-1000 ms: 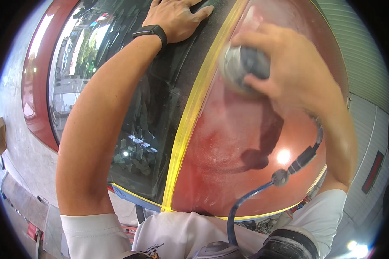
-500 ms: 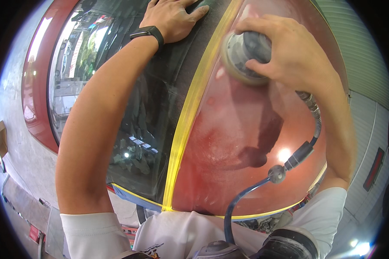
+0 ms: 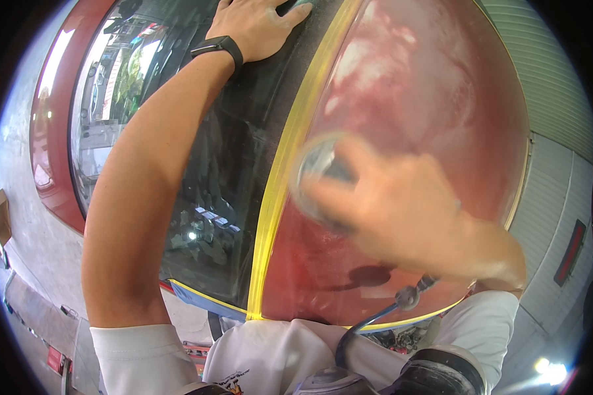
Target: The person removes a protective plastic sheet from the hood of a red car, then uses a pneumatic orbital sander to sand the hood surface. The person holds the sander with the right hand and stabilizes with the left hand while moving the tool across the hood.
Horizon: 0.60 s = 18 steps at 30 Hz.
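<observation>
The person wears a white short-sleeved shirt point(image 3: 277, 355) and a black wristband point(image 3: 219, 47) on the left wrist.

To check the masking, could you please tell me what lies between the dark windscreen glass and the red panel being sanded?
A yellow masking tape strip runs along that seam, seen in the head view.

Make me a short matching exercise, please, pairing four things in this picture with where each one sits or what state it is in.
Things:
1. left hand
2. right hand
3. yellow tape strip
4. blue hose

Places or states:
A. runs between the dark glass and the red panel
B. rests flat on the dark glass, far side
C. leads down from the sander toward the person's chest
D. blurred, gripping the round sander on the red panel

Pairs: 1-B, 2-D, 3-A, 4-C
</observation>
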Tool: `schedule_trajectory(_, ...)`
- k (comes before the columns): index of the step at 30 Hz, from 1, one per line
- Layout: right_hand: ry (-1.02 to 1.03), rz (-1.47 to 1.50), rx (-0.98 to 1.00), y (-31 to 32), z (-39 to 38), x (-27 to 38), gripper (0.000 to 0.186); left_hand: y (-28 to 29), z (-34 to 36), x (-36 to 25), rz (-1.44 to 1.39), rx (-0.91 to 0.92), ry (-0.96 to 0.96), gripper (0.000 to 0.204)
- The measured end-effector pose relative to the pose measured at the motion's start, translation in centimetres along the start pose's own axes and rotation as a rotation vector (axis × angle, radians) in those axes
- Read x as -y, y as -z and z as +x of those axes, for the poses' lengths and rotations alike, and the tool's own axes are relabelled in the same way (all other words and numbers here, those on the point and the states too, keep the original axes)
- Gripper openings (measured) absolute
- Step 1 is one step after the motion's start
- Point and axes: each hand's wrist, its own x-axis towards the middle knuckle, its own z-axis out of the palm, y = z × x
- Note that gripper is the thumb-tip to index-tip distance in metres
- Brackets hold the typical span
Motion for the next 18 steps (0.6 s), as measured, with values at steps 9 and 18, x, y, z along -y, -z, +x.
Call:
schedule_trajectory(9,-0.077,-0.085,-0.167,2.9,3.6,-6.9,0.050,0.0,0.2,1.1,0.184,0.018,-0.163,0.056)
schedule_trajectory(18,0.125,-0.049,0.063,-1.8,-0.9,3.8,0.048,-0.6,0.7,0.3,-0.077,-0.028,0.076,0.064)
